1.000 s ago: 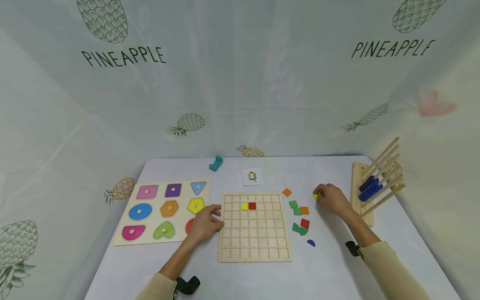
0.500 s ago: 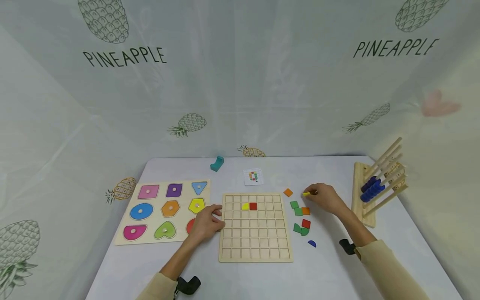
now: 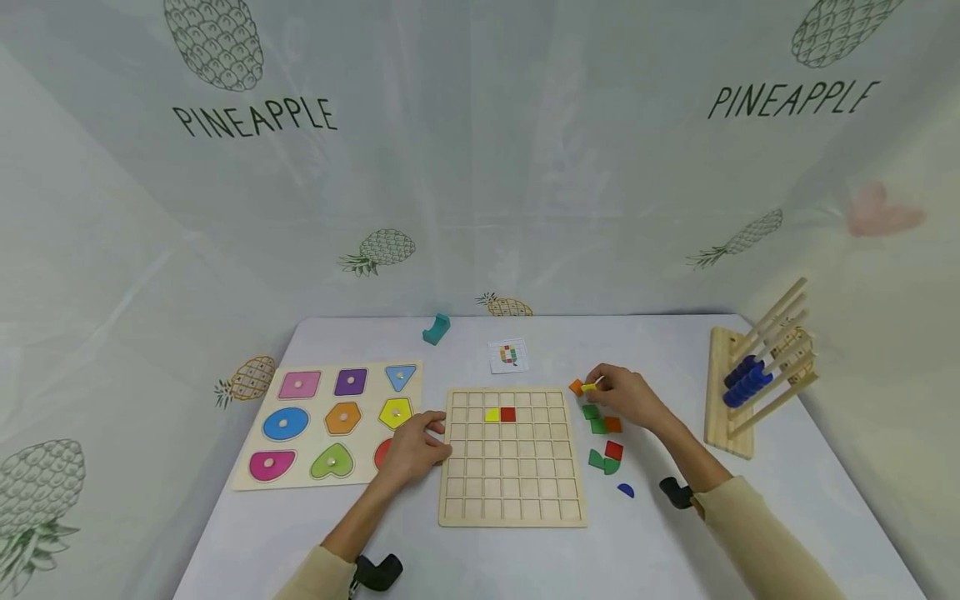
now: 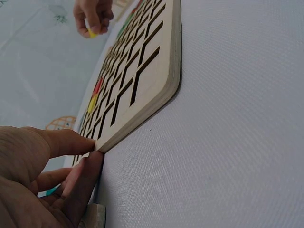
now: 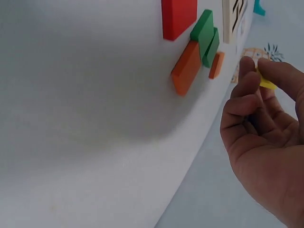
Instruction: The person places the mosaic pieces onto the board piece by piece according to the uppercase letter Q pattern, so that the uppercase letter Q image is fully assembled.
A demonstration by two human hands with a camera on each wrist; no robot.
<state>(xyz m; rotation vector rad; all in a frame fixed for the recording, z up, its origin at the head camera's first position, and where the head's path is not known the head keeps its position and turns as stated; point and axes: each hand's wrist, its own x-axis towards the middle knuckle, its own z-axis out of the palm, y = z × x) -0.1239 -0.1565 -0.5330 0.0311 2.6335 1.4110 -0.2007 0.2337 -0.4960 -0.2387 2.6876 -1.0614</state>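
Observation:
A wooden grid board (image 3: 512,487) lies flat at the middle of the table. A yellow tile (image 3: 492,415) and a red tile (image 3: 507,414) sit side by side in its upper cells. My left hand (image 3: 411,448) holds the board's left edge, thumb and fingers pinching it in the left wrist view. My right hand (image 3: 630,395) pinches another yellow tile (image 5: 267,83) between thumb and fingertips, raised above the table. It hovers close to an orange tile (image 3: 576,387), right of the board's upper corner. The held tile's exact shape is partly hidden by the fingers.
Loose green, orange and red pieces (image 3: 613,450) and a blue half-disc (image 3: 626,490) lie right of the board. A small pattern card (image 3: 508,356) and teal block (image 3: 436,329) sit behind. A shape puzzle (image 3: 300,454) stands left, a pegged bead rack (image 3: 717,396) right.
My right hand has carried the yellow tile leftwards, from near the bead rack towards the board. My left hand keeps its hold on the board's edge.

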